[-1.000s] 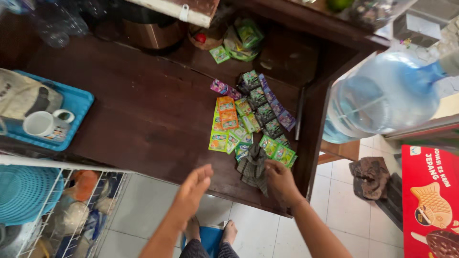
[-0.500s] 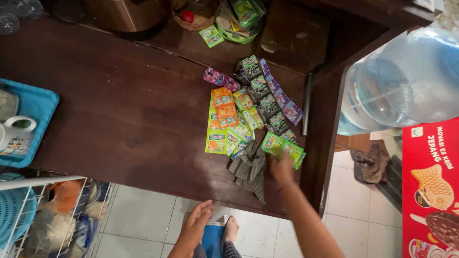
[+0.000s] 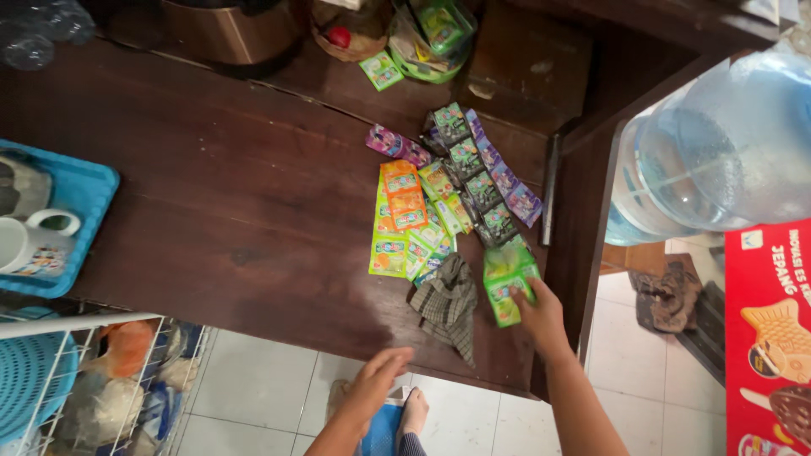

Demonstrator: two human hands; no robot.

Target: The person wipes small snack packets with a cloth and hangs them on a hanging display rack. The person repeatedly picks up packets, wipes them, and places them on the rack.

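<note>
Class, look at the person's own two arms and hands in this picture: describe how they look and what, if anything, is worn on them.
Both forearms come in bare from the bottom edge, with no sleeves showing. The left hand and the right hand wear no gloves. No watch, bracelet or ring can be made out, though the picture is too small to rule out a thin ring. The fingers are uncovered, with short nails as far as can be told.
</note>
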